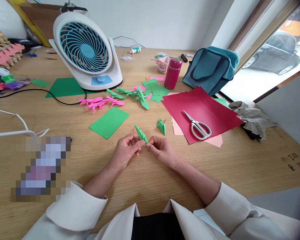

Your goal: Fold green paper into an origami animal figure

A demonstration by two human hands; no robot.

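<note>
The folded green paper piece (141, 134) sits between the two hands, over the middle of the desk (145, 186), toward its near edge. Its long axis runs at a slant: the pointed end aims at the far left corner of the desk, and the lower end sits down at the fingertips. So almost all of its length stands clear beyond the fingers, on the side of the far edge.

The left hand (126, 150) has thumb and fingers closed on the lower part from the left; the right hand (162, 150) pinches the very bottom end from the right, thumb against forefinger. Both are in contact, so neither is nearer; the fingertips all but meet there. How the fingers behind the paper press is hidden.

A second folded green piece (161, 127) lies loose on the desk, just beyond the right hand and nearer to it than to the left, its length slanting mildly toward the near edge. Toward the desk's left edge, beyond the left hand, lies a flat green paper rectangle (109, 122), its long sides slanting toward the far right corner.
</note>
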